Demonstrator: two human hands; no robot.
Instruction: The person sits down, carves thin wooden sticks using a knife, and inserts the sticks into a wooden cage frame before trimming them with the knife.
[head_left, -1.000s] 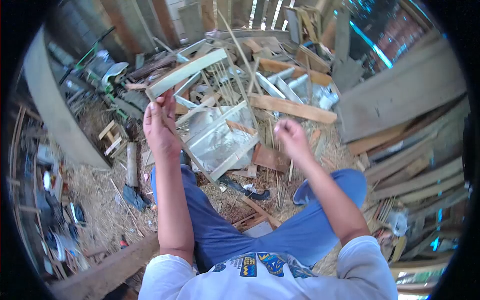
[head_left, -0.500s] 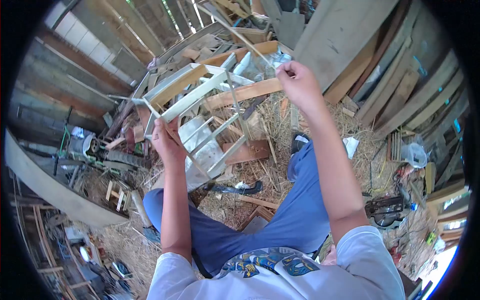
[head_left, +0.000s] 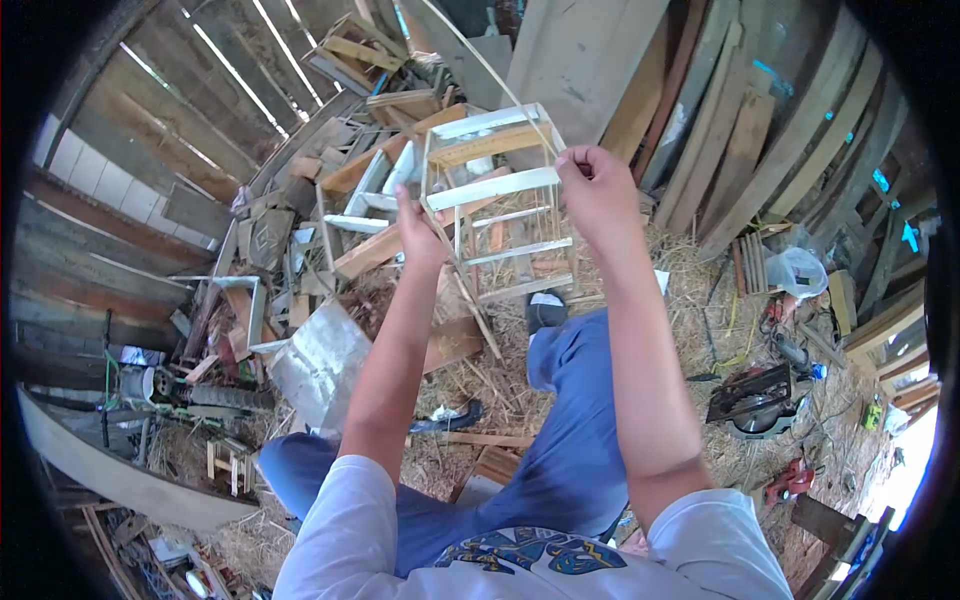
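A small slatted wooden frame (head_left: 495, 190), with white-painted and bare wood slats, is held up in front of me. My left hand (head_left: 422, 236) is closed around its left side rail, thumb pointing up. A thin wooden leg (head_left: 475, 305) runs down to the right from below that hand. My right hand (head_left: 598, 192) pinches the frame's right edge, fingers curled. A long thin wooden strip (head_left: 480, 58) slants from the upper left toward the right hand; whether the fingers hold it too I cannot tell.
A scrap wood pile (head_left: 340, 160) lies behind the frame. Boards (head_left: 690, 110) lean at the right. A circular saw (head_left: 765, 402) and a clear plastic tub (head_left: 797, 272) rest on the straw-covered ground. A pale sheet (head_left: 322, 355) lies left of my left arm.
The frame has swung right, away from the pale sheet, with my left hand on it. My right hand has come down slightly to the frame's right edge. The view has turned somewhat.
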